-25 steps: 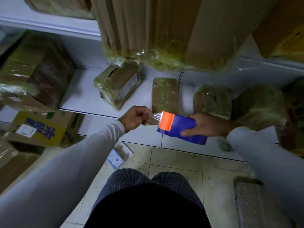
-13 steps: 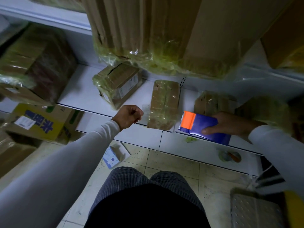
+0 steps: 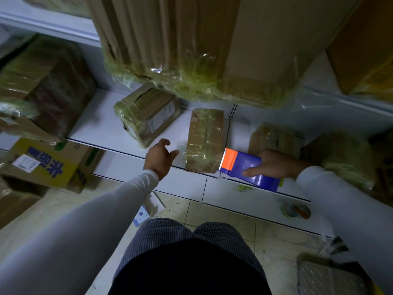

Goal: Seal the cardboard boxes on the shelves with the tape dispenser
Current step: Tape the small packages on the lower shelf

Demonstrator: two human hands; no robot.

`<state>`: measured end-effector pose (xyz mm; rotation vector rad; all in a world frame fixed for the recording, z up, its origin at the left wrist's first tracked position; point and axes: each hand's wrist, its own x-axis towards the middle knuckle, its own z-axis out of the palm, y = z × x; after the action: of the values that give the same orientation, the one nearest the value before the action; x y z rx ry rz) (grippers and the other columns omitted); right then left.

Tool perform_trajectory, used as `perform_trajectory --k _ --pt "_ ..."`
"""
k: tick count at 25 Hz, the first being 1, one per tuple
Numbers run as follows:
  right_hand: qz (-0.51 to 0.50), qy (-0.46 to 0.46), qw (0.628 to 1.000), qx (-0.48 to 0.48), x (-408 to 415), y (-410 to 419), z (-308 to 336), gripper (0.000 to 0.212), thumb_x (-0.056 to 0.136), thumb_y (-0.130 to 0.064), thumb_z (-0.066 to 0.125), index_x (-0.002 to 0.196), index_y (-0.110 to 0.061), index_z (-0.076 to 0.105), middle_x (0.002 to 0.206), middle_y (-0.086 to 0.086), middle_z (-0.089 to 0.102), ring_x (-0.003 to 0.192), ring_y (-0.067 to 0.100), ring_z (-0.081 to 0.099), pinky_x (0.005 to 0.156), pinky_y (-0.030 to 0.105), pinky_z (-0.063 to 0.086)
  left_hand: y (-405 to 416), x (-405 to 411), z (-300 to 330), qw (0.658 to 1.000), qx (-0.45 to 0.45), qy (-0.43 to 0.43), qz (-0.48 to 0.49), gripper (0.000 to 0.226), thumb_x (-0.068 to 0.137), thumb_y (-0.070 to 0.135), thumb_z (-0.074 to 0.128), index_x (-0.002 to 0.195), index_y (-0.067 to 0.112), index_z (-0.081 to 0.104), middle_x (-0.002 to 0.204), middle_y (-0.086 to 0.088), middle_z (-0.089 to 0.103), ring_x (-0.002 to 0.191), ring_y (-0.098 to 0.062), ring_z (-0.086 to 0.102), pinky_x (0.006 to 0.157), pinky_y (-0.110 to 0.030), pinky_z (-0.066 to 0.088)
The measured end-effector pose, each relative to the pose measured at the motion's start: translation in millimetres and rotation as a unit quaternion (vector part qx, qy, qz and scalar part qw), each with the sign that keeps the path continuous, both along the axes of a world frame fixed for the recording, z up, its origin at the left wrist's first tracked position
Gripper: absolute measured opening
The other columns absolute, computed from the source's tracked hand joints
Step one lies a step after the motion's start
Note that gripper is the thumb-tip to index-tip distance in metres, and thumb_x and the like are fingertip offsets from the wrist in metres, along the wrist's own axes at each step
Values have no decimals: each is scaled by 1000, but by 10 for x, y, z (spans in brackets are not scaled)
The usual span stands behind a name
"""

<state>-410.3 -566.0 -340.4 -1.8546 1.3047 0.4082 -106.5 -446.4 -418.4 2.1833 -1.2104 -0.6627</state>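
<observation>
1. Head view looks down over two white-sleeved arms stretched toward a white shelf (image 3: 102, 133) stacked with wrapped cardboard boxes.
2. The right hand (image 3: 276, 163) grips a tape dispenser (image 3: 248, 169), blue-bodied with an orange front; fingers curl over its far side, the thumb lies along its near face.
3. The dispenser sits at the shelf's front edge, its serrated orange end touching or just beside the lower right corner of the middle box (image 3: 205, 140). I cannot tell if it actually presses the cardboard.
4. That middle box is a narrow parcel lying lengthwise on the shelf, covered in shiny, yellowish tape or film, its near end at the shelf lip.
5. The left hand (image 3: 160, 157) hovers just left of the middle box with fingers loosely spread, thumb raised, holding nothing; a scrap of clear film (image 3: 180, 146) lies between its fingertips and the box.
6. An angled box (image 3: 146, 114) with a printed label sits further back and left, apart from the hand.
7. Another wrapped box (image 3: 276, 137) stands behind the right hand, blurred.
8. Overhead, a large cardboard bundle (image 3: 191, 50) bound in greenish film hangs over the shelf.
9. Lower left, a yellow carton (image 3: 49, 162) with blue lettering sits under the shelf; tiled floor (image 3: 223, 218) shows beneath.
</observation>
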Motion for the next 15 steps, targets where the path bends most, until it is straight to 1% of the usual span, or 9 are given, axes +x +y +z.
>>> perform_trajectory --k 1,2,3,5,7,9,11,13,15 --pt "-1 4 1000 -2 -2 10 6 44 79 -44 79 106 -15 61 90 2 69 82 20 68 75 31 55 33 -21 7 997 -46 -16 -53 45 87 41 62 123 15 51 72 2 60 77 -23 61 74 -30 46" --pt "-2 5 1000 -1 0 25 4 45 80 -43 78 109 -13 61 92 4 70 84 21 69 78 33 56 75 -55 14 989 -75 -16 -124 46 88 42 61 127 20 49 75 3 60 73 -21 59 72 -29 46" --pt "-4 4 1000 1 7 36 2 47 80 -42 79 111 -12 61 96 6 71 87 23 69 83 36 57 103 -90 24 978 -84 -15 -189 47 89 41 60 132 26 45 82 2 61 73 -19 58 73 -29 47" --pt "-5 1 1000 -1 27 66 8 50 80 -41 79 115 -11 60 104 10 71 92 25 69 89 41 57 75 -98 14 965 -77 -42 -249 50 92 31 58 139 31 41 98 -5 64 82 -24 60 79 -31 49" --pt "-3 2 1000 -3 44 82 19 52 80 -41 78 118 -12 58 108 10 70 95 25 68 92 43 56 -31 -86 -1 956 -65 -96 -269 50 94 24 55 141 26 40 106 -12 64 92 -33 61 82 -35 48" --pt "-2 6 1000 -7 65 105 31 52 81 -43 77 118 -12 58 109 10 69 96 25 68 93 43 56 -125 -116 9 950 -31 -147 -275 50 95 24 50 143 25 35 107 -16 64 92 -39 60 79 -39 47" --pt "-3 15 1000 -15 114 138 46 52 80 -45 76 116 -12 59 107 10 69 95 25 68 91 40 56 -196 -124 41 948 -8 -182 -261 50 96 24 46 145 24 32 105 -18 65 91 -41 60 77 -42 47" --pt "-5 22 1000 -16 176 179 53 49 80 -48 76 111 -15 59 99 5 69 89 21 68 79 33 56 -198 -45 59 942 -6 -200 -271 46 99 26 43 144 22 35 103 -18 64 92 -40 59 78 -42 47" --pt "1 17 1000 -7 258 274 33 41 80 -50 76 102 -20 58 89 -1 67 81 16 67 67 24 52 -98 113 79 938 -8 -185 -292 45 99 27 44 143 21 40 106 -16 65 95 -38 59 81 -42 47"
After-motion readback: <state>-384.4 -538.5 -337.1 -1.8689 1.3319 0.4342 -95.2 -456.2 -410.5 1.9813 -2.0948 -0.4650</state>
